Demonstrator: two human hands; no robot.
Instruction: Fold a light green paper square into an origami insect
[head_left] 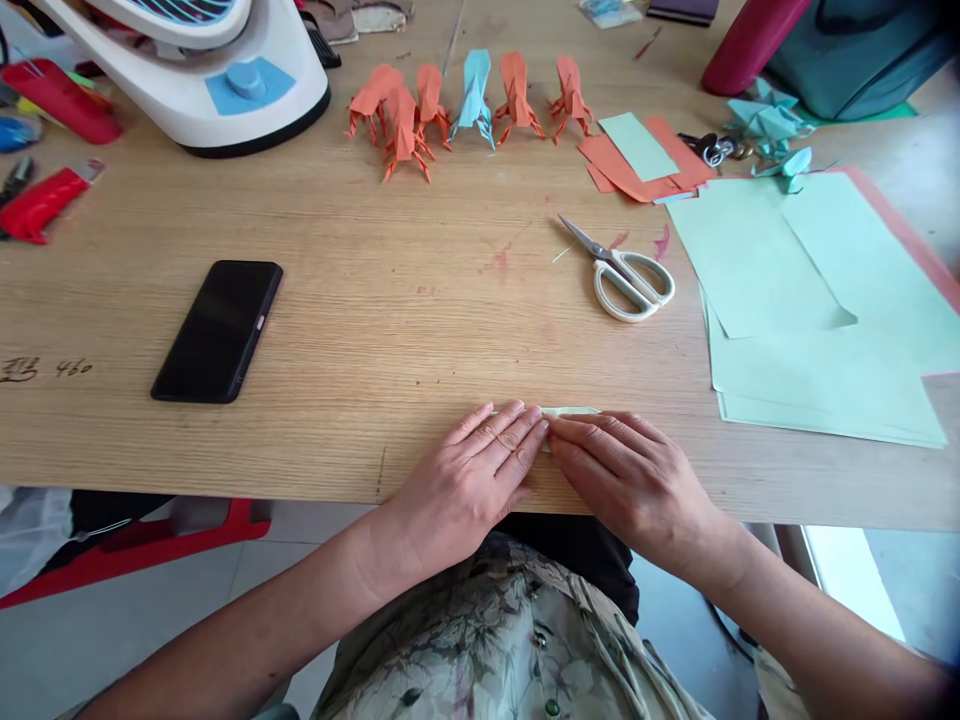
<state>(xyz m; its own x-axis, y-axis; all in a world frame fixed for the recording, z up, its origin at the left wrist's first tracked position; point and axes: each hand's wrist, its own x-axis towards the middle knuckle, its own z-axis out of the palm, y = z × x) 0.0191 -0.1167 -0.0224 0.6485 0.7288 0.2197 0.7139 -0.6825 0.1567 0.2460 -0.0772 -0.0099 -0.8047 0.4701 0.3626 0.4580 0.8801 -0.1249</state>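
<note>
A narrow folded piece of pale green paper [570, 410] lies at the front edge of the table, mostly covered by my hands. My left hand [480, 470] rests flat over its left part, fingers stretched out and pointing away to the right. From the other side my right hand [637, 480] holds the paper, its fingers close together and bent, with the thumb hidden. The fingertips of both hands meet near the paper's middle. Beyond the right hand lie scissors [619, 270] with white handles, their blades nearly closed.
A black phone [217, 330] lies at left. Pale green sheets [817, 300] cover the right side, with orange paper pieces [630, 170] behind. Several folded paper figures [474, 100] stand at the back. A white fan base [247, 90], red cutter [49, 200] and red bottle [754, 45] are farther off.
</note>
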